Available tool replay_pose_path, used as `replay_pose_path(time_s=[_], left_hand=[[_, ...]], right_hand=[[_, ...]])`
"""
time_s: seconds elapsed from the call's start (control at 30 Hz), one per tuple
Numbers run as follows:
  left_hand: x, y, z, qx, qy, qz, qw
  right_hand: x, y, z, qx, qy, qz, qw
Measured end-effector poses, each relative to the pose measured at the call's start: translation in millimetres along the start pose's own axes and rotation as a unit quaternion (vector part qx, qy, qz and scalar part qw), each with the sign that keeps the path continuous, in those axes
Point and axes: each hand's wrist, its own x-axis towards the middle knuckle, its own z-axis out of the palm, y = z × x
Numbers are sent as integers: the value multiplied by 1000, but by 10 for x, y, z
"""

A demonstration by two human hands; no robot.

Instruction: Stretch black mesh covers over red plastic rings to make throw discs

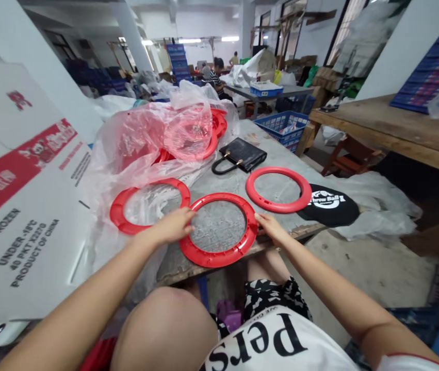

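Note:
A red plastic ring [219,259] lies at the table's front edge, its slotted side facing up. My left hand [175,225] is closed on its left rim, and my right hand [269,225] grips its right rim with the thumb at the edge; the fingers beneath are hidden. Just left of it, partly behind my left hand, is a second red ring half [126,219] with a channelled face. To the right, a smooth red ring [279,206] rests partly on a round black fabric disc [329,206] printed "Throw Ball".
Clear plastic bags [126,139] with several red rings stand at the back left. A black handbag [244,154] lies mid-table. A white carton [29,206] rises on my left. Beyond are a blue crate [285,126], a wooden table [389,129] and a seated person [216,77].

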Motion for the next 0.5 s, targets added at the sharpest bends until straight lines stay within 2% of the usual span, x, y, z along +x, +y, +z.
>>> replay_pose_path(time_s=[0.03,0.07,0.13,0.2,0.23,0.3,0.4,0.5], left_hand=[[12,181,57,-25,-31,35,999],[14,333,124,-45,-68,54,995],[4,544,260,-70,-139,54,986],[-9,640,368,-77,-187,56,978],[-13,657,406,-74,-196,58,976],[-12,657,453,-63,-192,58,978],[10,628,487,-53,-175,57,982],[48,600,525,-40,-153,72,985]], right_hand=[[32,-5,-76,-99,27,-45,994],[58,-7,-152,-197,54,-85,975],[91,-13,-292,-357,84,-132,921],[115,-28,-401,-503,86,-141,848],[131,-43,-443,-568,82,-137,807],[179,-89,-512,-645,68,-125,751],[295,-191,-597,-694,36,-124,709],[441,-309,-678,-705,13,-121,698]])
